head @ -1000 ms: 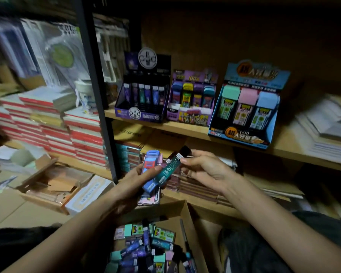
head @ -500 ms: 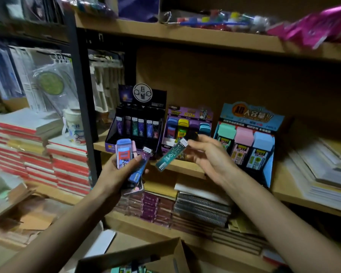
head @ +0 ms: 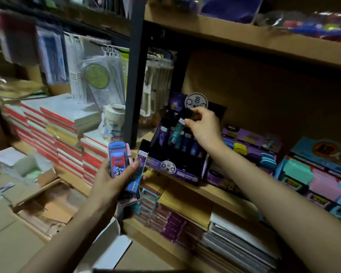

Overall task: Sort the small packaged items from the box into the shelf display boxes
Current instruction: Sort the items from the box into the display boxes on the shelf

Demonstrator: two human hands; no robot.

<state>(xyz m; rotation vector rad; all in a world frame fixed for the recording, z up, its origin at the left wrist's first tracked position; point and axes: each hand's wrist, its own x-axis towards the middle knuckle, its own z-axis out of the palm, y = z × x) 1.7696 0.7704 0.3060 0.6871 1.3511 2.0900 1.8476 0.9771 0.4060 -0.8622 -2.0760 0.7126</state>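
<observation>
Two arms show, both bare along all that is visible. The left forearm (head: 67,233) is slim and smooth and runs into a left hand (head: 109,184) with a broad thumb (head: 133,168). Its nail looks short and plain, though motion blur and dim light make that hard to confirm. The right forearm (head: 283,203) is likewise uncovered and ends in a right hand (head: 203,129) with knuckles ridged along its back. Both wrists are as bare as the rest.
</observation>
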